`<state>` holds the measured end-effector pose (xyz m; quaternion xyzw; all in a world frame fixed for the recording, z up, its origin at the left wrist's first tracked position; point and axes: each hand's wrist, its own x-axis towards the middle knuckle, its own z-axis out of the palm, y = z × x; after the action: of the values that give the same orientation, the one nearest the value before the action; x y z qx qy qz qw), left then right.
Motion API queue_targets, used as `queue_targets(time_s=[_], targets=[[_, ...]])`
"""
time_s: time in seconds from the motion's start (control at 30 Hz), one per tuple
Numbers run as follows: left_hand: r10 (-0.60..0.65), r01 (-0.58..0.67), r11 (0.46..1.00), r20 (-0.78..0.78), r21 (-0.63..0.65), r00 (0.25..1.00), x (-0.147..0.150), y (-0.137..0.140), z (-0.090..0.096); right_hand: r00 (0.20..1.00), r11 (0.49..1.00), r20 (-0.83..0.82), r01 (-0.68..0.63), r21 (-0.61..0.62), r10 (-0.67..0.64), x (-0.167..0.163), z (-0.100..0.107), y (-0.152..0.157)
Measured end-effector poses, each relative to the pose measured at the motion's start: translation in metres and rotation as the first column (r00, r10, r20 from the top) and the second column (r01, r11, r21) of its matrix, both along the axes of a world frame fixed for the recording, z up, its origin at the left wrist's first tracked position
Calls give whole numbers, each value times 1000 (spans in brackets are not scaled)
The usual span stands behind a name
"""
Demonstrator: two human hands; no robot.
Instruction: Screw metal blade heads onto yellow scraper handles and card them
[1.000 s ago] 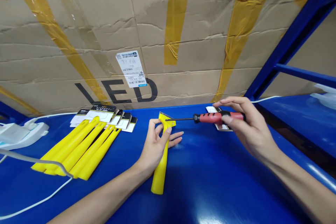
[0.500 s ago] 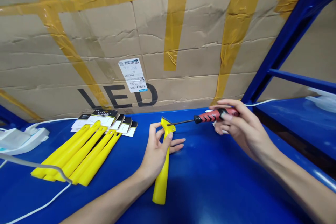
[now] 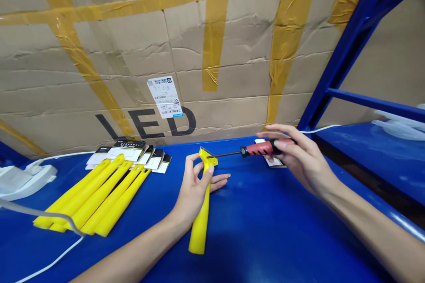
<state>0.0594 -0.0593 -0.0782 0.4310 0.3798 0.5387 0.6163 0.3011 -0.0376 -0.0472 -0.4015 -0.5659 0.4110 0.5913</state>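
My left hand (image 3: 196, 185) is closed around the neck of a yellow scraper (image 3: 200, 225), thumb on top, its long handle pointing toward me. A small metal blade edge shows at the scraper's head. My right hand (image 3: 299, 154) grips the red and black handle of a screwdriver (image 3: 257, 148). The screwdriver lies nearly level, and its dark shaft reaches left with the tip against the scraper's head. Whatever the tip meets there is too small to make out. Partly behind my right hand, a white card (image 3: 275, 162) lies on the blue surface.
Several yellow scrapers (image 3: 96, 194) with cards (image 3: 128, 148) at their heads lie at left on the blue tabletop (image 3: 252, 230). A white power strip (image 3: 33, 181) and a cable (image 3: 63, 256) are beside them. Behind stands a taped carton (image 3: 126, 66); a blue frame post (image 3: 335, 62) rises at right.
The screwdriver handle appears turned, and my right fingers have shifted slightly on it. My left hand keeps its hold on the scraper. The whole view has moved a little.
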Motion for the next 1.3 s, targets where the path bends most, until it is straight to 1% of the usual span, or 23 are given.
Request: queue_targets(time_s=[0.07, 0.1, 0.17, 0.23, 0.3, 0.37, 0.43, 0.53, 0.6, 0.67, 0.77, 0.83, 0.9, 0.97, 1.03, 1.07, 1.13, 1.2, 1.23, 1.3], targets=[[-9, 9, 1000, -3, 10, 1000, -1, 0, -1, 999, 999, 38, 38, -23, -37, 0, -1, 0], [-12, 12, 1000, -4, 13, 1000, -1, 0, -2, 998, 999, 52, 48, -14, -47, -1, -1, 0], [-14, 14, 1000, -9, 16, 1000, 0, 0, -2, 999, 999, 31, 37, 25, -38, -1, -1, 0], [-10, 10, 1000, -13, 9, 1000, 0, 1, -2, 1000, 1000, 21, 23, 18, -23, -2, 0, 0], [-3, 3, 1000, -13, 0, 1000, 0, 1, -2, 998, 999, 43, 37, -3, -37, -3, 1, -1], [2, -2, 1000, -8, -8, 1000, 0, 1, -1, 998, 999, 45, 35, 23, -36, -4, 1, -1], [-4, 4, 1000, -6, -9, 1000, -1, 2, -1, 1000, 999, -1, 16, 47, -16, -3, 1, 0], [-14, 13, 1000, -8, -9, 1000, -1, 2, -1, 1000, 1000, 11, 18, 9, -18, -1, 2, -1], [-12, 12, 1000, -9, -5, 1000, -1, 2, -2, 1000, 1000, 29, -9, 1, 9, 1, 3, -2], [-9, 9, 1000, -9, -1, 1000, -1, 2, -3, 999, 999, 1, -42, 3, 42, 2, 5, -3], [-5, 5, 1000, 0, -3, 1000, -1, 3, -4, 999, 999, 32, -25, -24, 25, 2, 6, -4], [9, -9, 1000, 8, -6, 1000, 0, 2, -3, 997, 1000, 78, -18, 5, 18, 2, 5, -4], [24, -24, 1000, 10, -10, 1000, 0, 1, -1, 997, 998, 68, -27, 49, 24, 1, 3, -3], [32, -32, 999, 12, -15, 999, 1, 0, 1, 999, 999, 33, -35, 20, 35, 0, 2, -2], [38, -37, 999, 19, -22, 999, 2, -1, 3, 999, 999, 48, -8, -40, 10, -1, 0, -2], [42, -42, 999, 25, -26, 999, 2, -1, 3, 998, 999, 60, 8, -49, -5, -1, 0, -2], [54, -53, 998, 38, -28, 998, 3, -1, 2, 998, 999, 64, 31, -16, -30, -1, -1, -2], [56, -54, 998, 48, -25, 997, 2, 0, 0, 1000, 1000, 19, 19, 1, -19, -2, -2, -3], [52, -51, 998, 50, -24, 997, 2, 0, 0, 1000, 999, 4, 13, -32, -13, -2, -2, -3], [43, -42, 999, 54, -21, 998, 1, 1, -2, 999, 996, 24, 39, -82, -37, -4, -2, -4]])
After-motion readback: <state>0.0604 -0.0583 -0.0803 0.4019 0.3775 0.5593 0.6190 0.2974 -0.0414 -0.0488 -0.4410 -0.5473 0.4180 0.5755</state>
